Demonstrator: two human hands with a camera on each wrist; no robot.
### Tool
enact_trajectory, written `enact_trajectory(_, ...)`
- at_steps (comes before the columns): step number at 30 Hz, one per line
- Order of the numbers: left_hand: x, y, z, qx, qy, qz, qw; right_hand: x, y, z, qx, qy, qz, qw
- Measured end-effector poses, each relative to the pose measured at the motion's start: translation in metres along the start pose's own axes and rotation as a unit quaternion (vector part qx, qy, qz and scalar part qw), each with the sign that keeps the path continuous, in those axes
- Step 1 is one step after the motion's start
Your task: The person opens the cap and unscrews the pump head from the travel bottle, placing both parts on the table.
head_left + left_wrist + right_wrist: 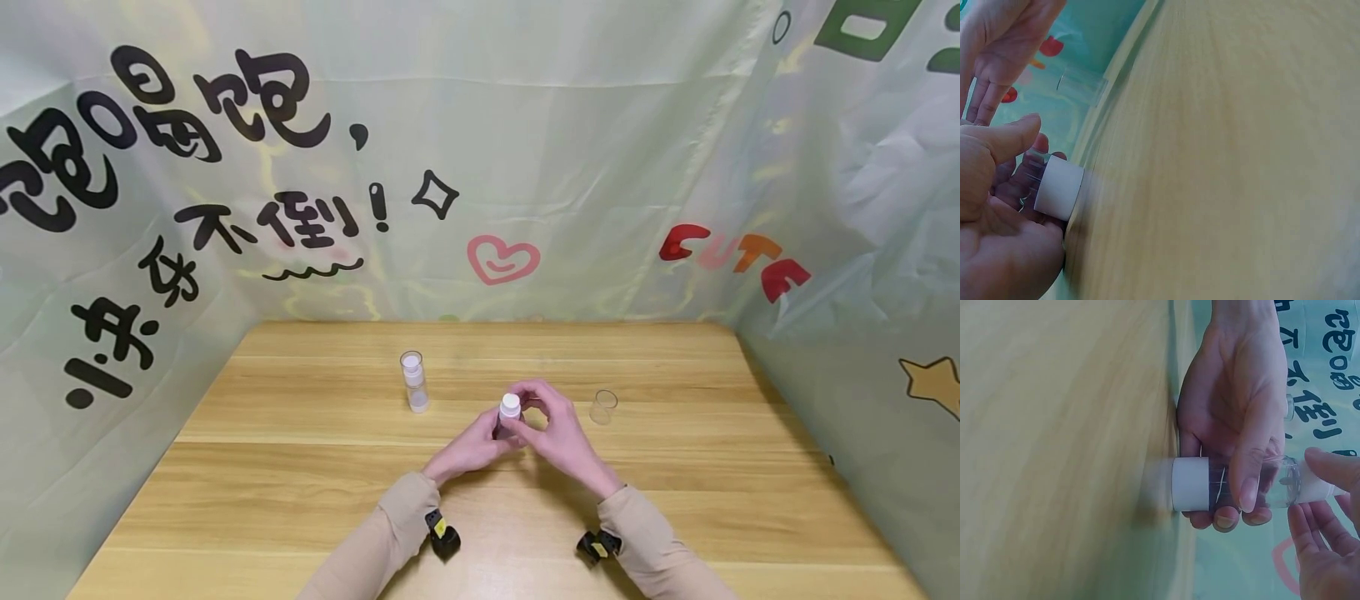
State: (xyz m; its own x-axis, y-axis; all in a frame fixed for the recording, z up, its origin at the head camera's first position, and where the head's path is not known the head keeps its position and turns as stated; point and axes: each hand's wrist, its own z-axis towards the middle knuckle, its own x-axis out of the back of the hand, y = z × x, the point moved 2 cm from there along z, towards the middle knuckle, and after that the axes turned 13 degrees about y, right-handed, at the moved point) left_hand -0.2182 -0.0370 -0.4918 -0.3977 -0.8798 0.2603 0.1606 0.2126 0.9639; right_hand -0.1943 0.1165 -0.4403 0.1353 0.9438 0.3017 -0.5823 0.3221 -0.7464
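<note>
White top [511, 402] still sits on the bottle [1191, 484], which my left fingers [1249, 492] hold upright over the desk [300, 475] while my right fingers [1334, 465] pinch it, and the clear cap [602, 410] seems already off, standing apart.

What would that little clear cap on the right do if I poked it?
The clear cap is probably light, since its transparent wall looks thin. It might tip, standing upright on a narrow base. Once over, its round side could roll.
</note>
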Motion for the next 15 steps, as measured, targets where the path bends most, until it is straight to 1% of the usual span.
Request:
enact_trajectory(8,0.0004,0.0002,0.0001,-0.003,0.001,0.006,1.0,-0.0008,-0.0013,-0.0003,-0.013,-0.02,0.018,1.0)
enact_trajectory(12,0.0005,0.0006,-0.001,0.006,0.003,0.001,1.0,-0.0015,-0.0001,-0.0006,-0.007,-0.012,0.018,1.0)
enact_trajectory(15,0.0005,0.0006,-0.0014,0.006,0.001,-0.002,1.0,-0.0017,0.0002,0.0,-0.003,-0.002,0.008,1.0)
